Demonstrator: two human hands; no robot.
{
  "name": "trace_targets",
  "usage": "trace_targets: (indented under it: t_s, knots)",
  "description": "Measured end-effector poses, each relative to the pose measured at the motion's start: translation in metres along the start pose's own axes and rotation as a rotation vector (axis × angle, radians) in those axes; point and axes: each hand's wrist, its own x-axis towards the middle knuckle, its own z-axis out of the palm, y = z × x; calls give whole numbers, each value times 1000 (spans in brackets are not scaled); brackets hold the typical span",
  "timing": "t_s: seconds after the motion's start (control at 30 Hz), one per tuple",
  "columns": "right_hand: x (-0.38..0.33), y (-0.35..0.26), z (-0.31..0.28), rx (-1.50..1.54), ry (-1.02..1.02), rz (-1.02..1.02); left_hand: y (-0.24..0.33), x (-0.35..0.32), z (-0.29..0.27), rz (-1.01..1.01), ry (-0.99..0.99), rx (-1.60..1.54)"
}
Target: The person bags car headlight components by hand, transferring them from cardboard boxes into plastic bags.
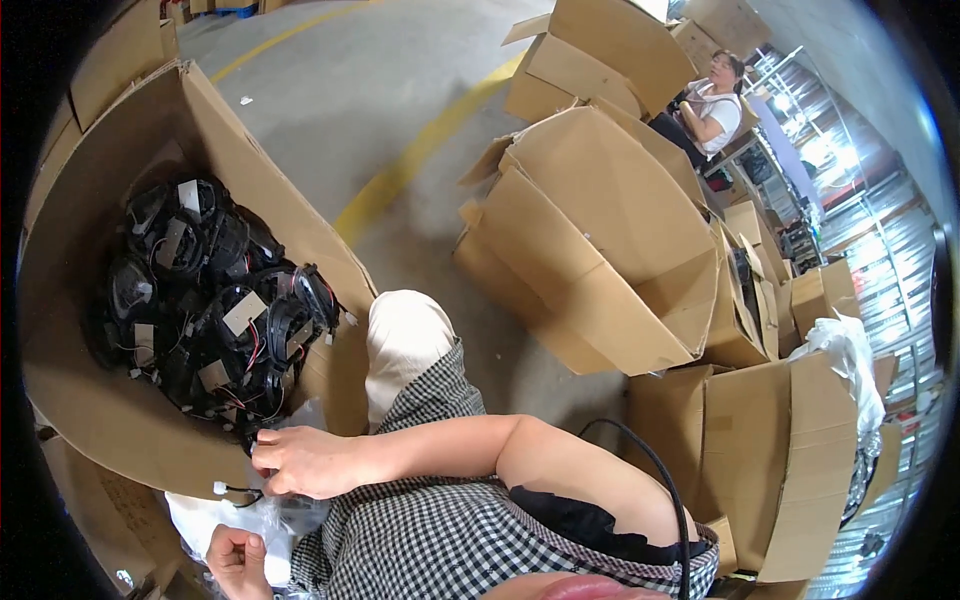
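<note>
My right hand (pixel 308 462) is closed beside the near edge of a big cardboard box, with a short black cable (pixel 240 490) ending in a white plug sticking out from under its fingers. Just below it, my left hand (pixel 237 562) is curled with thumb and fingertips together; what they pinch is hidden. Between the two hands lies a clear plastic bag (pixel 285 515) over my lap. Inside the cardboard box (pixel 300 190) is a heap of black rounded plastic housings (pixel 225 245) with thin coloured wires, white plugs and pale tags.
Open cardboard boxes (pixel 590 230) stand across the floor, and another box (pixel 750 460) is close at my right. A black cord (pixel 650 450) curves past my right arm. Farther back, a person (pixel 712 110) sits near shelving. A yellow line (pixel 420 150) marks the grey floor.
</note>
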Motion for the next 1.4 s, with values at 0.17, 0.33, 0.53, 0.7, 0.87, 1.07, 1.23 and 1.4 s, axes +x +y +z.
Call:
trace_targets:
  t_s: [0.17,0.33,0.53,0.7,0.87,1.07,1.23,1.4]
  knots:
    - [2,3,-20,436,-111,264,-6,-5,-2,-136,-60,-561]
    - [13,-20,-17,550,20,178,-21,-7,9,-125,-107,-877]
    - [-2,-5,29,-71,127,237,20,-13,21,-249,-219,-760]
    - [-26,13,43,-21,-77,270,-9,-11,17,-452,-215,-490]
    - [-13,14,10,278,-99,325,-24,-17,23,-269,-132,-454]
    - [-20,36,-64,381,-150,362,-2,-25,-15,-355,-50,312]
    - [-21,46,-60,796,-88,570,-16,-60,-69,-295,36,432]
    - [15,14,11,939,44,287,-65,-124,-123,-47,943,490]
